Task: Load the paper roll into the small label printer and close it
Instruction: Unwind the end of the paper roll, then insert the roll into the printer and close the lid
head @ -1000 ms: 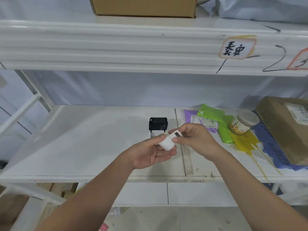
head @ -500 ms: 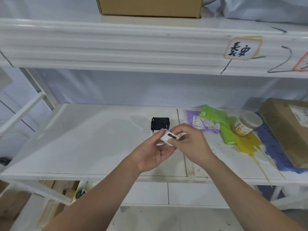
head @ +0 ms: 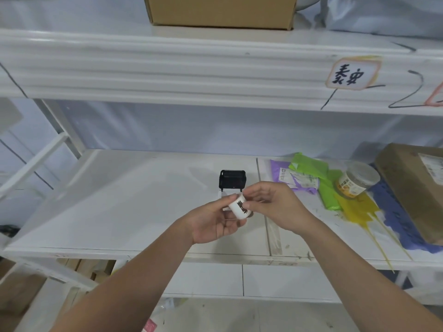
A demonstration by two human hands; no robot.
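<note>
A small white paper roll (head: pixel 237 207) with black print on its wrap is held above the white shelf (head: pixel 134 207). My left hand (head: pixel 213 224) cradles it from below and the left, thumb on top. My right hand (head: pixel 273 207) pinches the roll's right end with fingertips at the black print. Just behind the hands, the small label printer stands on the shelf with its black lid (head: pixel 232 179) raised; its white body is mostly hidden by my fingers.
To the right on the shelf lie purple and green mailer bags (head: pixel 309 173), a tipped clear jar (head: pixel 358 182), yellow and blue bags, and a brown parcel (head: pixel 417 185). A cardboard box (head: pixel 220 10) sits on the upper shelf.
Both hands have stayed together on the roll; my right fingers have shifted along its printed end. The head camera has drifted slightly, moving the scene a little in view.
</note>
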